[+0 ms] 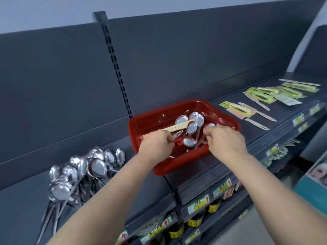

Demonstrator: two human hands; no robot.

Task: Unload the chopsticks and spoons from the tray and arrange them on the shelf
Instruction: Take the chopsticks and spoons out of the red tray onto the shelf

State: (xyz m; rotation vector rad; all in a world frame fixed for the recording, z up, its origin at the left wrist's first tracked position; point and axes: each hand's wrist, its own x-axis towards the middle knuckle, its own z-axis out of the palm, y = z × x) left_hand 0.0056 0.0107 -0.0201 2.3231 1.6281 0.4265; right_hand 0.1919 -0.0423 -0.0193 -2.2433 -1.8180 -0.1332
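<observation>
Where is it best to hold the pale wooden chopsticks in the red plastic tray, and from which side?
Probably their near end, from the left side of the red plastic tray. The pale wooden chopsticks slant away, with the far end among shiny metal spoons. The left hand grips there.

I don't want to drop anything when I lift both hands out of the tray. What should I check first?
1. Left hand grips the chopsticks: ok.
2. Right hand holds a spoon: cannot tell; its fingers hide the handle.
3. Chopsticks free of the spoons in the tray: cannot tell; they overlap in view.
4. Tray emptied: not ok; spoons lie in it.
5. Spoon pile on the shelf, left of the tray, to add to: ok.
</observation>
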